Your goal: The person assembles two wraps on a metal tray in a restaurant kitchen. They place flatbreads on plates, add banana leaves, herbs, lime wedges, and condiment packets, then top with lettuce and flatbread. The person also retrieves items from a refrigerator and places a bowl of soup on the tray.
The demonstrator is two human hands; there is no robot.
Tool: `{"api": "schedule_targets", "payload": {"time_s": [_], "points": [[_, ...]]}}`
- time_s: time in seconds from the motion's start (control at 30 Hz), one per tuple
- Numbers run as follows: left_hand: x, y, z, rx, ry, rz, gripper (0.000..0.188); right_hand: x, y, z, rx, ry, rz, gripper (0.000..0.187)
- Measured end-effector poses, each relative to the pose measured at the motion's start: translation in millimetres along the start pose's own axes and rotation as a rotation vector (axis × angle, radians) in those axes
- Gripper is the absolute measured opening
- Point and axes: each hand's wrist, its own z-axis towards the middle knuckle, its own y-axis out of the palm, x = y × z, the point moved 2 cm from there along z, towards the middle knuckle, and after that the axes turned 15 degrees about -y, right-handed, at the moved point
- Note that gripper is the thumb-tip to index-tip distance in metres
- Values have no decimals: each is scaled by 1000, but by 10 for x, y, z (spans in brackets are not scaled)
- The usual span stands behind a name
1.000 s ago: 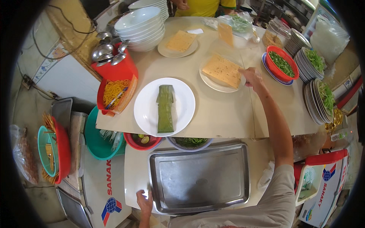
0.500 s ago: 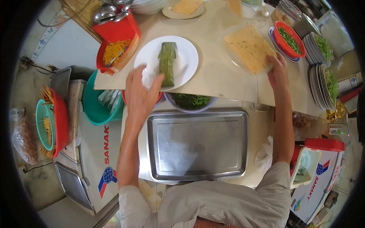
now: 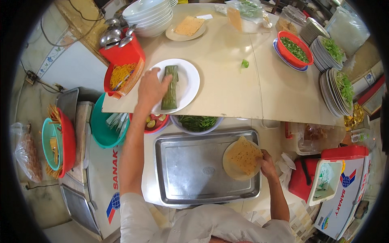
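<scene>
A flat folded green leaf parcel [image 3: 170,90] lies lengthwise on a large white plate [image 3: 189,89] near the counter's front edge. Over that plate's left rim, my left hand [image 3: 153,90] has thumb and fingers spread, the thumb beside the parcel. My right hand [image 3: 266,163] grips the right edge of a small pale plate [image 3: 232,173], which carries a speckled tan cracker [image 3: 244,157]. This small plate is held over the right part of a metal tray [image 3: 190,178] below the counter.
At the left stand a red holder with ladles [image 3: 123,52] and stacked white bowls [image 3: 150,20]. Another cracker plate [image 3: 174,35] sits farther back. To the right are a red bowl of chopped greens [image 3: 293,48] and plates of herbs [image 3: 328,91]. A green scrap [image 3: 244,63] lies mid-counter.
My right hand has brought the small cracker plate from the counter down and nearer, over the metal tray. My left hand stays at the white plate's left side. The whole view has shifted slightly.
</scene>
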Motion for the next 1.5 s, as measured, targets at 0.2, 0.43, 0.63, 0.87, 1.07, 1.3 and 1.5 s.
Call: {"api": "schedule_targets", "payload": {"time_s": [0.2, 0.43, 0.63, 0.87, 1.07, 1.3, 1.5], "points": [[-167, -191, 19, -67, -131, -50, 54, -280, -52, 105, 20, -123, -718, 36], [222, -37, -314, -265, -147, 99, 70, -2005, 805, 784, -185, -1045, -618, 22], [214, 2, -376, -212, -132, 94, 64, -2775, 2037, 2808, -55, -734, -743, 48], [145, 35, -451, -146, -100, 18, 61, -2807, 2647, 3842, 206, -423, -360, 44], [93, 142, -451, -66, -111, -116, 64, -2801, 2680, 4001, 185, -354, -458, 35], [58, 153, -431, -70, -223, -360, 62, -2786, 2492, 3772, 82, -757, -790, 33], [-86, -271, -702, 188, -189, -924, 64, -2981, 1642, 2604, 110, -806, -72, 25]]}}
